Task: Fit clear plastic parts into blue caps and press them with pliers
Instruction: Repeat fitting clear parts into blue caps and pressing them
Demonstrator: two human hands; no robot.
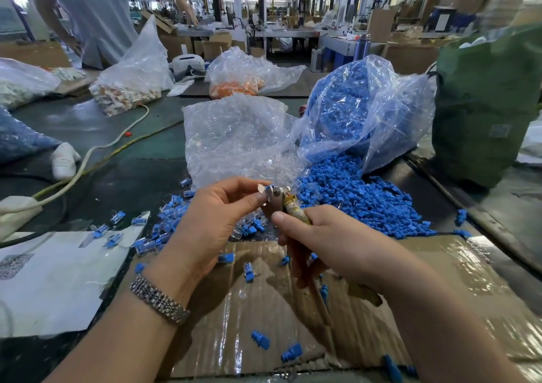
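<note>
A dark worktop (pixel 123 174) is covered near the middle by a cardboard sheet (pixel 293 294), and a bag of blue caps (pixel 360 112) is seen at far right, its caps spilled in a heap (pixel 366 206) toward the centre. A bag of clear parts (pixel 234 136) lies just left of it. Finished pieces (pixel 117 217) are scattered at near left. The pliers (pixel 289 206) are gripped by the right hand (pixel 328 244), fingers curled round the taped handles; the jaws are closed on or about the piece, though how tightly cannot be told. The assembled cap (pixel 268 190) is pinched at its left end by the left hand (pixel 217 215), at the jaws above the cardboard. The piece is judged light, small, stiff and smooth, likely to slip or crack if over-squeezed; it is best held by the blue body, leaving the clear end free.
</note>
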